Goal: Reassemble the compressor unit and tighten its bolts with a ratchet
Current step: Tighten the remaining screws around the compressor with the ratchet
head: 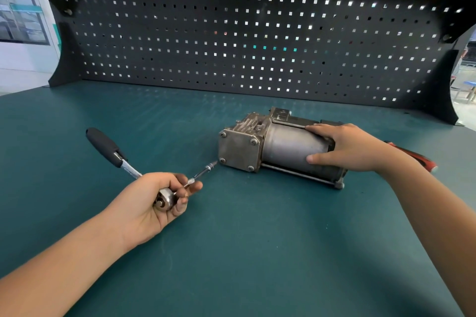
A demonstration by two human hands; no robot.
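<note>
The compressor unit [280, 147] lies on its side on the green tabletop [231, 252], with its square end plate [238, 148] facing left. The right hand [345, 147] grips the cylindrical body, fingers over the top and thumb on the near side. The left hand [154, 201] is closed round the head of the ratchet [123, 162]. The black handle angles away to the upper left.

The extension bar [203, 172] points at the plate's lower-left bolt [222, 161]. Its tip is just beside the bolt head, and I cannot tell whether it is seated.

The step in hand looks like engaging that bolt. To do it well, bring the bar square to the plate so the bit seats fully before any turning. The right hand should press the body down to stop it rolling. Tightening the four corner bolts crosswise should pull the plate down evenly. A red tool [417, 157] lies partly hidden behind the right wrist.
</note>
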